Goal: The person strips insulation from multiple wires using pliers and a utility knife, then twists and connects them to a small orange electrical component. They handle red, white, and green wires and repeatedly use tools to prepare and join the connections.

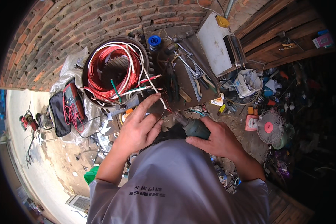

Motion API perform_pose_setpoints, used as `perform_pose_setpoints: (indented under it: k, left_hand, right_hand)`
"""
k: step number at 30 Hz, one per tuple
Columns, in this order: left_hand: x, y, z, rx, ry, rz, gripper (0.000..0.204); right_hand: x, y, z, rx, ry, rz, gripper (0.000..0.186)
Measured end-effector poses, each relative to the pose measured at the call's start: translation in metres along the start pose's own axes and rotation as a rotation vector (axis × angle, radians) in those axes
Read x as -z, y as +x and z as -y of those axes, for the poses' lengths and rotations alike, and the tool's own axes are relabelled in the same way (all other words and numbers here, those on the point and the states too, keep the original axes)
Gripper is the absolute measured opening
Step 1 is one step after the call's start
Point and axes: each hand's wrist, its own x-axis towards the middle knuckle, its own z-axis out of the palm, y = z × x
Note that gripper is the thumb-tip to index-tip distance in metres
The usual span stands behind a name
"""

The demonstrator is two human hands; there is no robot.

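My right hand (222, 139) grips a dark green handheld power tool (197, 128), its metal nose pointing up and left. Close by that nose are the red ends of wires (170, 110) coming out of a white sleeve (160, 100). My left hand (140, 127) has its index finger stretched to the sleeve. Its thumb and other fingers are curled together, where a thin wire appears to run in. Behind stands a round motor housing (89, 71) with red copper windings (95, 76) and white sleeved leads inside. A green sleeve (116, 90) sticks up from the windings.
Pliers (171, 80), locking pliers (194, 80) and a hammer (181, 36) lie on the bench beside a blue spool (154, 41). A red multimeter (74, 100) lies left of the housing. At right are a fan (270, 127), a white tub (247, 83) and clutter. A brick wall (112, 18) rises behind.
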Motion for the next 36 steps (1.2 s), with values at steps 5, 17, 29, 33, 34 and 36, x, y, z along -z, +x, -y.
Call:
perform_pose_setpoints:
  k: [5, 17, 29, 33, 34, 36]
  left_hand:
    - [-0.001, -0.001, 0.003, -0.008, -0.004, 0.003, 0.014]
    - [0.003, 0.001, 0.002, 0.012, -0.032, 0.052, 0.013]
    - [0.01, 0.001, 0.005, 0.017, -0.002, 0.071, 0.017]
    - [0.01, 0.0, 0.004, 0.028, -0.013, 0.073, 0.016]
    - [0.009, 0.0, 0.003, 0.033, -0.017, 0.074, 0.016]
    - [0.009, 0.0, 0.003, 0.027, -0.015, 0.071, 0.017]
  right_hand:
    - [-0.001, 0.0, 0.004, -0.039, 0.0, 0.017, 0.062]
    - [-0.005, 0.011, 0.008, -0.026, 0.014, -0.001, 0.057]
    - [-0.007, 0.02, 0.004, 0.07, 0.072, 0.002, 0.057]
    - [-0.008, 0.019, 0.002, 0.068, 0.071, 0.001, 0.056]
    - [-0.009, 0.018, 0.001, 0.059, 0.072, 0.008, 0.056]
    - [-0.009, 0.017, 0.0, 0.04, 0.075, 0.019, 0.057]
